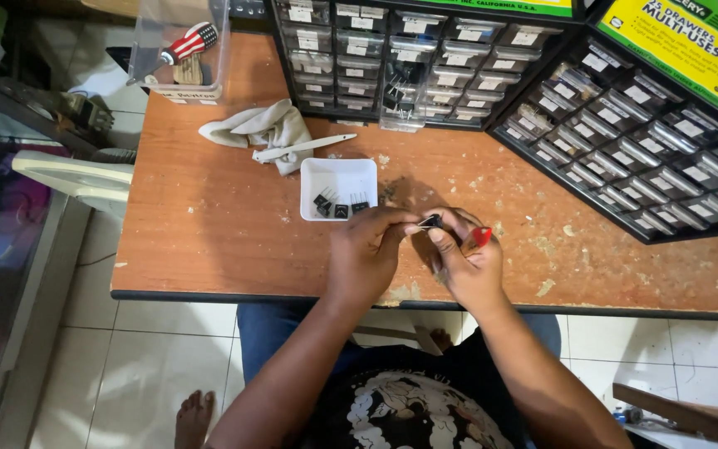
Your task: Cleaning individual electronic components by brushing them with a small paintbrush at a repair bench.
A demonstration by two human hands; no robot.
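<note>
Left hand [367, 254] closed, fingertips pinching a small black component [430, 221] together with the right hand [463, 262]. Right hand also closed on this component, and with a small red tool [481, 236] tucked between its fingers on the right side. Both hands touching each other, low above the near edge of the wooden worktop [209, 224], the component between them at the far side of the fingers. Just beyond the hands, a little to the left, a white square tray [338, 175] with several more black parts [336, 204] with thin legs lying in its near part. Farther left, a pale crumpled cloth [263, 129] with white plastic tweezers [301, 148] across it. At the far left corner, a clear plastic box [178, 50] with a screwdriver with striped red and white handle [189, 43] inside. Along the far and right side of the worktop, two black cabinets of small clear drawers [425, 58], one drawer pulled out and hanging in the left cabinet.
</note>
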